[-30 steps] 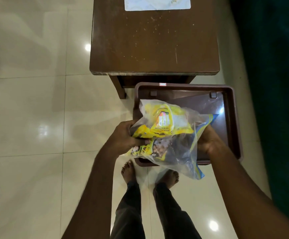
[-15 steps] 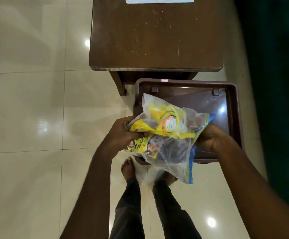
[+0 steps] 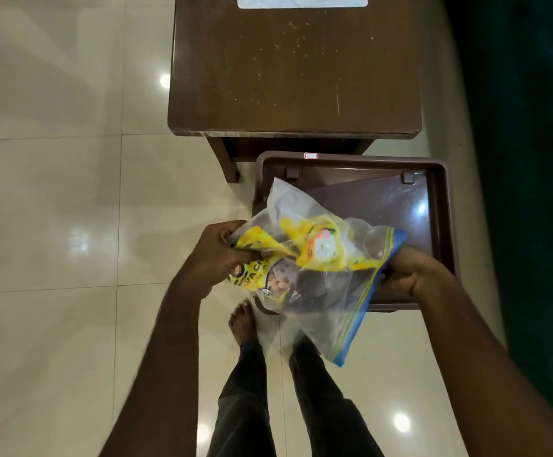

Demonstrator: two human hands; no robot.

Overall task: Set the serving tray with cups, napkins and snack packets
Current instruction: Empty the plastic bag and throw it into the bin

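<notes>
Since earlier, bag (image 3: 327, 311) swung lower; left hand (image 3: 219, 255) grips it; right hand (image 3: 413, 275) seemingly pinches zip edge over tray (image 3: 351, 158) rim.

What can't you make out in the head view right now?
- Snack packets: count unclear, crumpled and overlapping inside the zip bag.
- Right hand: fingertips hidden behind the bag's edge, so whether it also grips the serving tray is unclear.
- White sheet on the wooden table: cut off by the top edge.

The bag (image 3: 327, 311) hides part of the tray (image 3: 440, 199); the white sheet (image 3: 301, 1) is cropped.
</notes>
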